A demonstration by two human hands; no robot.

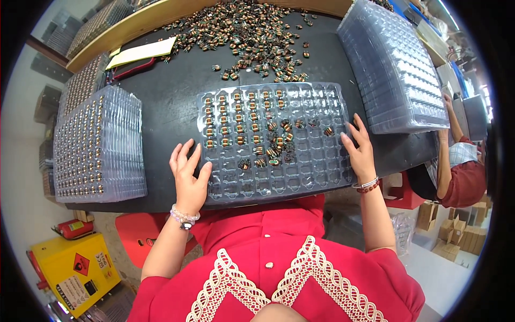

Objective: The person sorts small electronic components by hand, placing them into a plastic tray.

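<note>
Right before me on the dark bench lies a clear plastic blister tray [308, 172] with rows of small pockets. Small copper-wound coils [238, 118] sit upright in rows of pockets at its left and upper part. A loose cluster of the same coils [279, 143] lies jumbled over the middle pockets. My left hand [189, 174] rests at the tray's left edge, fingers spread, thumb over the rim, holding no coil. At the right edge, my right hand [360, 150] is open as well, its fingertips on or beside the rim.
A big heap of loose coils [241, 32] covers the bench's far side. Stacked filled trays [102, 145] stand at left, stacked empty trays [391, 70] at right. A yellow paper pad [142, 52] lies far left. Another person [456, 172] sits at far right. A yellow cabinet [75, 273] stands lower left.
</note>
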